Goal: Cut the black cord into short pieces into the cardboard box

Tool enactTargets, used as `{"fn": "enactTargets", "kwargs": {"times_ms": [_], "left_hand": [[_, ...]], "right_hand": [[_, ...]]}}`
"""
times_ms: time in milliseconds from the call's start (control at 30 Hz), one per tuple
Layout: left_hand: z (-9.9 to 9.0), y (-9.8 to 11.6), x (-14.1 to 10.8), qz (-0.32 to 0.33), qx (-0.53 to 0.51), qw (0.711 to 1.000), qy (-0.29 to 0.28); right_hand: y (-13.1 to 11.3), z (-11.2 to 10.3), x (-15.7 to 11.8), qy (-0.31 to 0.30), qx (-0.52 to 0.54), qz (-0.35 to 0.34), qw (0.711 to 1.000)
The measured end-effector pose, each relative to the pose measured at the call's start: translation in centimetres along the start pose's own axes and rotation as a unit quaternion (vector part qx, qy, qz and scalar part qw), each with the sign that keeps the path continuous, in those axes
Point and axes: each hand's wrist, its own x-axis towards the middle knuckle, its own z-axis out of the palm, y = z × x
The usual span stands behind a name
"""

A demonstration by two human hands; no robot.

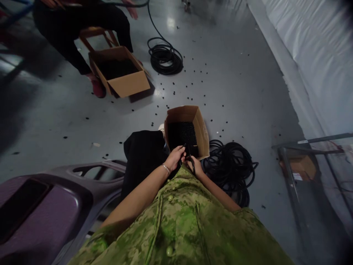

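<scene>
My left hand [175, 157], with a bracelet at the wrist, is closed on a small black piece at the near edge of an open cardboard box [203, 136]. Close beside it on the right, my right hand [195, 166] is wrapped round a black cable [193, 170] that loops over the fingers. The two hands nearly touch. Many small black pieces [187, 131] fill the bottom of the box. A tangled heap of black cable [231, 165] lies on the floor right of the box.
A seated person [116, 25] is at the upper left behind another open box [129, 84]. A coiled cable [165, 59] and scattered black bits lie on the floor. A purple chair [60, 209] holds a phone [23, 206]; a metal frame [292, 180] stands right.
</scene>
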Motion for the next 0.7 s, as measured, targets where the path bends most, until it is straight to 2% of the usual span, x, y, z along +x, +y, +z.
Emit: {"fn": "enactTargets", "kwargs": {"times_ms": [200,300,433,600,700], "left_hand": [[0.2,0.1,0.5,0.021,0.033,0.992,0.122],[-0.1,0.4,1.2,0.057,0.068,0.984,0.157],[-0.6,0.2,1.8,0.084,0.124,0.978,0.144],[-1.1,-0.6,2.3,0.076,0.183,0.976,0.088],[-1.4,-1.0,2.6,0.077,0.22,0.969,0.08]], "right_hand": [[-1.0,-0.3,0.1,-0.006,-0.016,-0.006,1.0],[-1.9,-1.0,-0.2,-0.044,0.03,0.007,0.999],[-3.5,-1.7,-0.8,-0.098,0.087,0.011,0.991],[-4.6,-1.7,-1.1,-0.093,0.099,0.009,0.991],[-4.4,-1.4,-1.0,-0.085,0.114,0.017,0.99]]}}
